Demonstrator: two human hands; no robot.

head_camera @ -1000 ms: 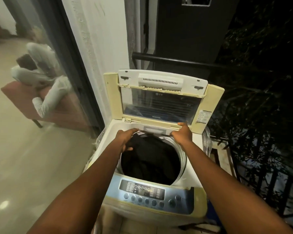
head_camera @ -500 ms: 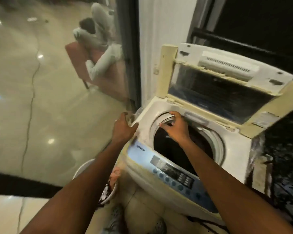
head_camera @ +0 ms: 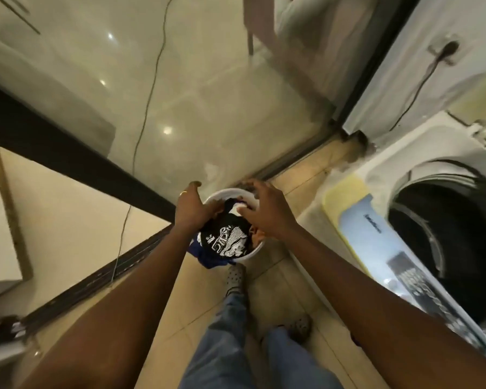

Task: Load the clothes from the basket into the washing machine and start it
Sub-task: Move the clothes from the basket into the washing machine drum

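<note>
A white round basket stands on the tiled floor just left of the washing machine. On top of its pile lies a black garment with white print; a blue cloth hangs over the near rim and an orange one shows at the right. My left hand curls its fingers into the black garment's far left edge. My right hand hovers over the basket's right side with its fingers spread. The machine's dark drum opening and blue control panel are at the right.
My two feet in grey clogs stand right behind the basket. A glass sliding door with its floor track runs along the left. A plug and cable sit on the wall above the machine.
My view has swung from the machine down to the floor. Both hands left the drum rim and dropped to the basket, where the left one has closed on the black garment.
</note>
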